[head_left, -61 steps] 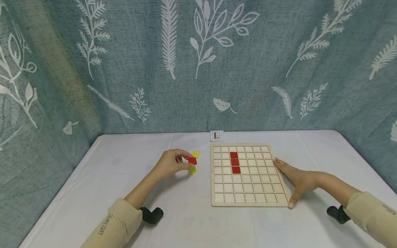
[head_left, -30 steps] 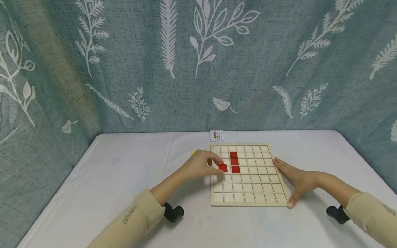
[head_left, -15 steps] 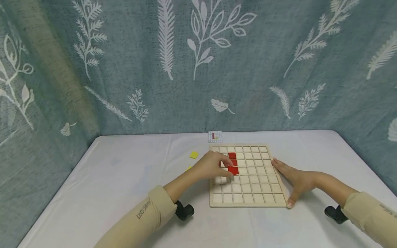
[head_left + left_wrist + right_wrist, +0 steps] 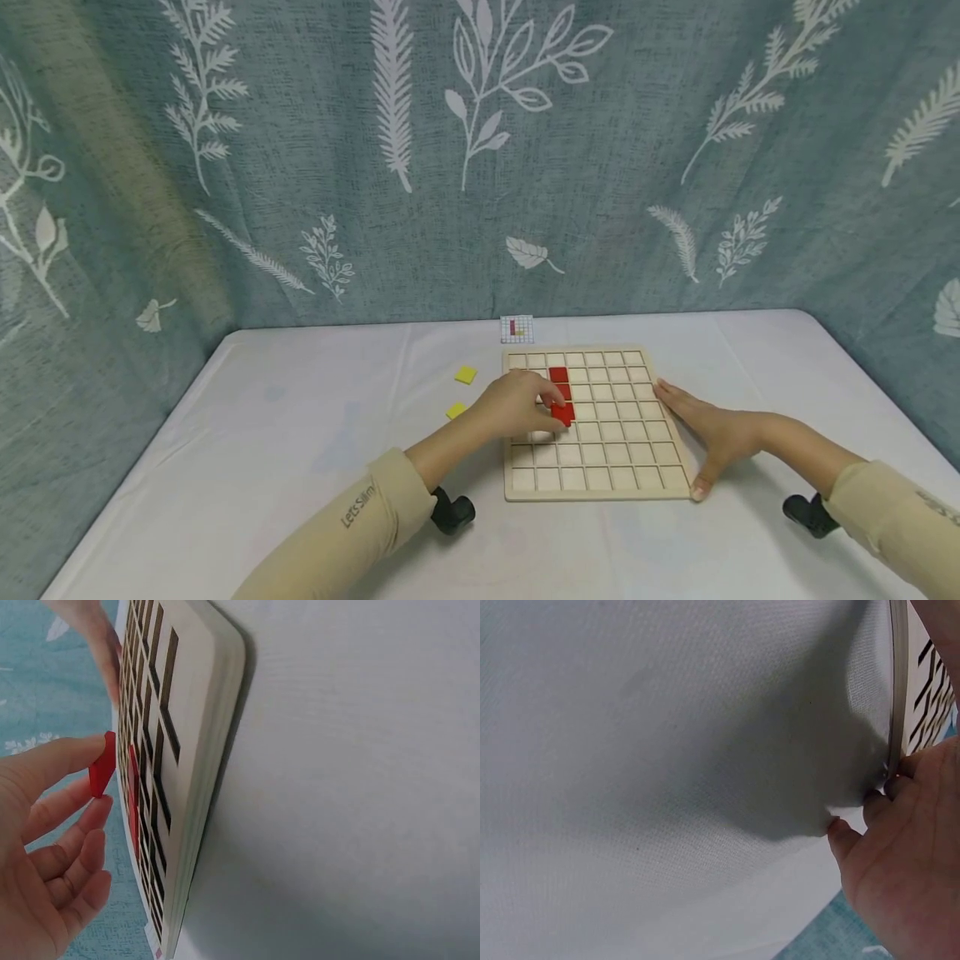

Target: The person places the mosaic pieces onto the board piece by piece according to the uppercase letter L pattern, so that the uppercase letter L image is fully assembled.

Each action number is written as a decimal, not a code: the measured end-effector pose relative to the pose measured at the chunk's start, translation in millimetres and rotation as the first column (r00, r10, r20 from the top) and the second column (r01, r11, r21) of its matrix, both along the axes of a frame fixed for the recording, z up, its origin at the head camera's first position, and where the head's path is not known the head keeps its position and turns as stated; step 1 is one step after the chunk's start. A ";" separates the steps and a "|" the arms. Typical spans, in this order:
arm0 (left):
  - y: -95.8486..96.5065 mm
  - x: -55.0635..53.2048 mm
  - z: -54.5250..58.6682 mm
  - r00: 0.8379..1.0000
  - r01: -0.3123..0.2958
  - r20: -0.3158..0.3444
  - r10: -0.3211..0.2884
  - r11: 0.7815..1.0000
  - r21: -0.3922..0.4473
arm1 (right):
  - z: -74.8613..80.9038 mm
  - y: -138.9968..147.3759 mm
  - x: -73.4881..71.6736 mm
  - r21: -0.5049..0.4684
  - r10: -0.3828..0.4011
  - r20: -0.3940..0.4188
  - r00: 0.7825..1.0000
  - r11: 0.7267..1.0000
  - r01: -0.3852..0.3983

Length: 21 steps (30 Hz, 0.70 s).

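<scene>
My left hand [image 4: 517,403] pinches a red square tile [image 4: 103,765] between thumb and fingers, just above the wooden grid board [image 4: 600,497]. In the left wrist view the held tile is tilted and apart from the board. Red tiles [image 4: 558,374] lie in a column of cells, partly hidden behind my fingers in the head view. My right hand [image 4: 723,433] rests along the board's right side, fingers extended on the edge and thumb at the near right corner. In the right wrist view that hand [image 4: 915,862] touches the board's side.
Two yellow square tiles [image 4: 466,375] lie on the white cloth left of the board. A small printed grid card [image 4: 517,329] with red and yellow marks lies behind the board. A leaf-patterned curtain [image 4: 420,250] stands at the table's far edge.
My left hand has carried the red tile rightward from beside the yellow tiles to over the board's red column, and has barely moved in the last half second. The right hand stays at the edge.
</scene>
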<state>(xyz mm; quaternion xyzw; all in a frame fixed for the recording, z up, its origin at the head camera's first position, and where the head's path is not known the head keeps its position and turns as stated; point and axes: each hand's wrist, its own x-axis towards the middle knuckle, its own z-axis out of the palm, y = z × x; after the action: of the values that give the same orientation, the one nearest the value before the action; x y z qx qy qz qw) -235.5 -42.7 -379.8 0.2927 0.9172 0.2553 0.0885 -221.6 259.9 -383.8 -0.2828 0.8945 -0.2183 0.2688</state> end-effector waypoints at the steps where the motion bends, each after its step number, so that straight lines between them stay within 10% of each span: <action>1: 0.5 0.1 -0.1 1.000 0.002 -0.004 -0.002 1.000 -0.004 | -0.2 -0.1 -0.2 0.000 0.000 -0.002 1.000 1.000 0.000; 21: 9.3 2.3 -7.4 0.997 0.058 -0.051 -0.063 0.994 -0.091 | -6.7 3.5 -3.7 -0.001 0.001 -0.016 1.000 1.000 -0.001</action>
<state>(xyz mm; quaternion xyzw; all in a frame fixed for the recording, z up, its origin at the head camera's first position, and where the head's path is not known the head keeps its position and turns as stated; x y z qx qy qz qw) -233.2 -33.4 -387.2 0.3230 0.9204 0.2033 0.0847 -225.3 263.4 -390.5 -0.2849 0.8964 -0.2163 0.2619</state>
